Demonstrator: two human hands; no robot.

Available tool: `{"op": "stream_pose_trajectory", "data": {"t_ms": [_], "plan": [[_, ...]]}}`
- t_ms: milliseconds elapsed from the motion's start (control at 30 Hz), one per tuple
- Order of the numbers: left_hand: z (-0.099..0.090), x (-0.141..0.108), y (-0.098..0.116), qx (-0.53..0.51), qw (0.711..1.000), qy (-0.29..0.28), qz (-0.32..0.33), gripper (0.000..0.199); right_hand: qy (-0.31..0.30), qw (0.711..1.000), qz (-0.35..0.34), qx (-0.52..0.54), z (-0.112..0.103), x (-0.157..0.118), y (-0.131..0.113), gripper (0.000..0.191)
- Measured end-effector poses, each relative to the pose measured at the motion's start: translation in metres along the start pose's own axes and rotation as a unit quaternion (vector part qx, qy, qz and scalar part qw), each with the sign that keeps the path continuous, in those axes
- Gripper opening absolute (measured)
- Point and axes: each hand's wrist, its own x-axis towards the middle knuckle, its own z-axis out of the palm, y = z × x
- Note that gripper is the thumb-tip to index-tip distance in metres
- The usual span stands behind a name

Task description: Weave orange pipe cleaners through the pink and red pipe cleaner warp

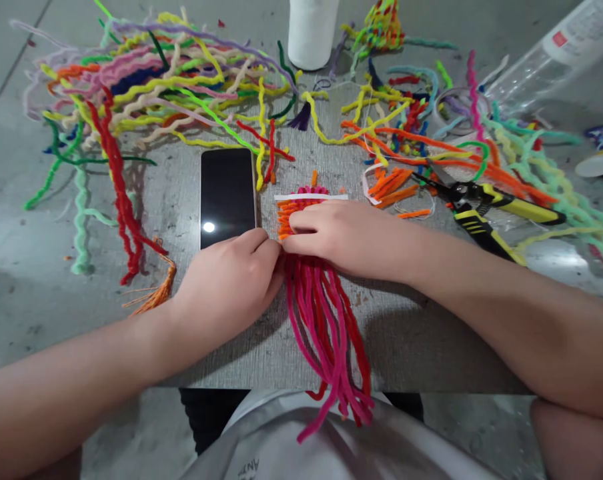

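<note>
A small woven piece [283, 219] of orange and pink fuzzy pipe cleaners lies on the grey table, partly covered by my hands. A white strip [285, 197] crosses its upper end. Long pink and red pipe cleaners [326, 327] run from it down over the table's front edge onto my clothing. My left hand [231, 273] pinches the piece's lower left edge, thumb and fingers pressed together. From the right, my right hand [354, 237] lies over the piece with bent fingers gripping it; its fingertips meet the left hand's. Short cut orange pieces [394, 187] lie to the right.
A phone [226, 193] lies beside my left hand. Yellow-black cutters [474, 207] rest open near my right forearm. Colourful pipe cleaners [171, 87] pile up at back left. Behind stand a white bottle [311, 33], another woven piece [381, 27] and a clear bottle [541, 63].
</note>
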Motion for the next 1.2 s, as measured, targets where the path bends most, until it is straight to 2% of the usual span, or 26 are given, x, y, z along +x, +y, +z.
{"op": "stream_pose_trajectory", "data": {"t_ms": [100,300,533,667,733,833,900,1067,1200], "plan": [[-0.001,0.0,0.001,-0.001,1.0,0.006,-0.001,0.02,-0.012,1.0,0.0,0.021,-0.002,0.002,0.001,0.023],[0.0,0.002,-0.001,-0.017,1.0,0.004,0.013,0.018,0.014,0.999,-0.015,0.026,0.002,0.001,0.003,0.023],[0.001,0.004,-0.01,-0.054,0.998,0.002,0.042,0.025,0.078,0.994,-0.062,-0.034,0.011,-0.009,0.007,0.026],[0.002,0.004,-0.011,-0.065,0.997,-0.001,0.048,0.023,0.101,0.991,-0.083,-0.019,0.007,-0.011,-0.005,0.028],[0.002,0.005,-0.011,-0.052,0.997,-0.007,0.048,0.02,0.088,0.994,-0.064,0.015,0.005,-0.009,-0.015,0.027],[0.0,0.006,-0.011,-0.03,0.998,-0.015,0.056,0.017,0.076,0.995,0.015,0.056,0.005,-0.006,-0.028,0.021],[-0.001,0.007,-0.011,-0.023,0.998,-0.014,0.065,0.018,0.084,0.994,0.044,0.056,0.006,-0.005,-0.032,0.02],[0.0,0.01,-0.013,-0.02,0.996,-0.023,0.079,0.023,0.09,0.995,-0.03,-0.007,0.01,-0.011,-0.027,0.026],[0.0,0.011,-0.011,-0.022,0.996,-0.02,0.081,0.023,0.093,0.995,-0.047,-0.002,0.01,-0.013,-0.023,0.027]]}}
